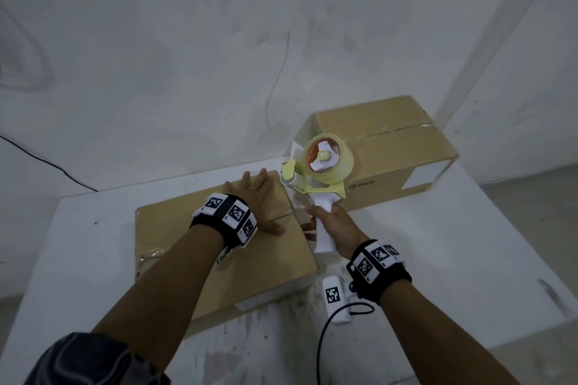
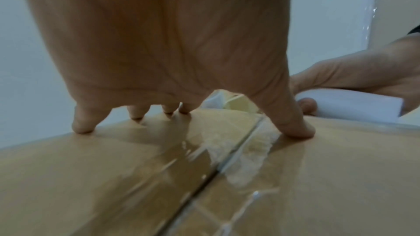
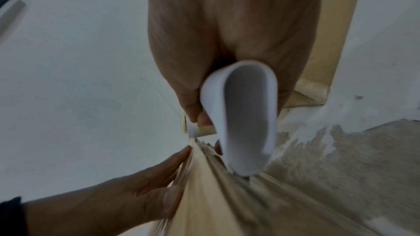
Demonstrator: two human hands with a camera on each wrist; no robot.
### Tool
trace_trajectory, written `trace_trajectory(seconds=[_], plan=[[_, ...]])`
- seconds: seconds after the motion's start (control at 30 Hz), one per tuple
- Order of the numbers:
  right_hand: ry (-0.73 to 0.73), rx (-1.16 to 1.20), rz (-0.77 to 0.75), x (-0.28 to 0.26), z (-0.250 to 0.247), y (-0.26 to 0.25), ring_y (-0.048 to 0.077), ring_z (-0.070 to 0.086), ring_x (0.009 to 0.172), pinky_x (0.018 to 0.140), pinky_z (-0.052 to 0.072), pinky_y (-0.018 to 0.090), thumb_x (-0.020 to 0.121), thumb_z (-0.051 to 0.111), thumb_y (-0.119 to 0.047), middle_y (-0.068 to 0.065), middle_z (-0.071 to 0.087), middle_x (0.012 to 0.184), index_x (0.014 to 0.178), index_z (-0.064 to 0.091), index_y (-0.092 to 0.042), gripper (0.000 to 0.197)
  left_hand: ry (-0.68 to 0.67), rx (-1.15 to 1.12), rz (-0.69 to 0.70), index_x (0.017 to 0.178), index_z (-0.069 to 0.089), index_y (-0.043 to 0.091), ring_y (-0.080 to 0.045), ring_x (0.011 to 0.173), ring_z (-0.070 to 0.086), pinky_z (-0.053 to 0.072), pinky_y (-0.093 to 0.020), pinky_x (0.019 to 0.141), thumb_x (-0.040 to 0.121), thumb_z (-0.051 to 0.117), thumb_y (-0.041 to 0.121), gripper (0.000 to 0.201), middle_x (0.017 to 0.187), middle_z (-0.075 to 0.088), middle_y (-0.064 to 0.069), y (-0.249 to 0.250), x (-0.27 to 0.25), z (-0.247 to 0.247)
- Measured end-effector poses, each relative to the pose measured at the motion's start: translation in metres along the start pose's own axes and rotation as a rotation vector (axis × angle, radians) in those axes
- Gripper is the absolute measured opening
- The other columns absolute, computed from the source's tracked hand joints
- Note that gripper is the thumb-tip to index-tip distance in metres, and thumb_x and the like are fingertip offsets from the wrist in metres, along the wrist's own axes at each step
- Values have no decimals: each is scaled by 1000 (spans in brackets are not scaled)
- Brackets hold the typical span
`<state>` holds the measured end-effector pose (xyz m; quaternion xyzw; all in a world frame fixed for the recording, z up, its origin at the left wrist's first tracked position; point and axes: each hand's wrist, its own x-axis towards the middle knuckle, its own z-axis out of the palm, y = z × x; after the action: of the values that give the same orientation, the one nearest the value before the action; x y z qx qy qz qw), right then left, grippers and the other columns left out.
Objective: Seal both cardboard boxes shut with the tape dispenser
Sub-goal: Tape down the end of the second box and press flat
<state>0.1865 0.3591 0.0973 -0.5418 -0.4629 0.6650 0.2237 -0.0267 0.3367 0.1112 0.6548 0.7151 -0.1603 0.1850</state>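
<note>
While starting tape at the edge of the near box [image 1: 225, 259], press down and pull straight.

Left grip [image 1: 259, 197] flat on the box top, fingers straight and spread, thumb just beside the middle crack [image 2: 227, 159]. Right grip [image 1: 331, 228] wrapped tight round the white handle of the tape dispenser [image 1: 322, 166], roller by the box's right edge, close to the end of the crack; hard to tell whether touching yet. Far box [image 1: 391, 147] behind on the counter [image 1: 469, 244], to the right, untouched. Probably best to stick the loose tape end a little way down the side first, then tip the roller onto the top and roll along the crack. Keep pressing both flaps down to close the gap. Move the thumb aside before reaching it. Rub hard over the old torn tape on the crack.
</note>
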Motion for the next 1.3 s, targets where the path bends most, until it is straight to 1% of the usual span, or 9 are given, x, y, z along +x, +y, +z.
trace_trajectory(seconds=[0.07, 0.17, 0.3, 0.5, 0.6, 0.7, 0.93, 1.13, 1.3], plan=[[-20, 32, 13, -10, -4, 7, 24, 64, 60, 80, 55, 52, 79, 75, -28, 10, 60, 61, 69, 64, -7, 26, 15, 28, -10, 151, -14, 25, -34, 148, -5, 13, -66, 111, 51, 54, 91, 137, 161, -14, 6, 1, 0, 0], [-6, 78, 41, -20, -9, 15, 16, 66, 52, 76, 57, 45, 91, 68, -15, 10, 58, 61, 75, 61, -2, 22, 26, 43, -10, 151, -13, 24, -34, 148, -4, 14, -66, 111, 50, 52, 92, 138, 161, -13, 5, 1, 1, 1], [35, 47, 51, -34, -13, 26, 8, 62, 46, 48, 48, 19, 94, 65, -15, 5, 57, 56, 68, 58, -4, 29, 37, 33, -4, 151, -12, 24, -35, 148, -4, 14, -68, 110, 47, 51, 94, 140, 161, -11, 5, 0, 4, 4], [52, 31, 101, -57, -17, 43, 22, 60, 64, 72, 51, 37, 88, 71, -20, 4, 61, 58, 61, 63, -10, 30, 48, 61, -8, 151, -9, 23, -35, 147, 0, 18, -69, 108, 43, 49, 94, 141, 161, -7, 5, 2, 5, 2], [27, 147, 135, -70, -19, 54, 30, 66, 73, 88, 57, 53, 90, 69, -17, 10, 57, 61, 76, 64, -4, 20, 48, 54, 2, 150, -3, 26, -36, 147, 3, 20, -70, 106, 41, 49, 94, 138, 161, -4, 5, 2, 5, 1], [12, 245, 173, -85, -22, 70, 31, 68, 72, 88, 56, 59, 93, 66, -12, 13, 52, 63, 88, 61, 0, 14, 45, 67, 12, 149, -3, 26, -35, 146, 5, 21, -69, 107, 46, 53, 91, 135, 161, -3, 4, 1, 3, -1], [29, 319, 160, -95, -19, 87, 32, 68, 69, 91, 51, 66, 94, 64, -13, 13, 52, 63, 85, 61, 0, 16, 69, 44, -30, 152, 2, 21, -34, 146, 7, 17, -64, 111, 44, 50, 94, 139, 162, 0, 2, 5, -6, -3], [19, 375, 146, -95, -19, 87, 30, 61, 63, 93, 50, 66, 93, 65, -12, 14, 49, 62, 85, 60, 0, 16, 104, -5, 69, 151, 0, 26, -31, 148, 0, 15, -59, 113, 56, 47, 92, 125, 161, -9, 2, 33, -68, 39], [12, 376, 137, -96, -17, 87, 28, 57, 57, 92, 51, 63, 93, 65, -12, 12, 47, 61, 81, 58, -2, 17, 315, -34, 34, 153, -4, 22, -31, 148, -10, 0, -59, 116, 62, 18, 96, 119, 162, -13, -5, 45, -91, 87]])
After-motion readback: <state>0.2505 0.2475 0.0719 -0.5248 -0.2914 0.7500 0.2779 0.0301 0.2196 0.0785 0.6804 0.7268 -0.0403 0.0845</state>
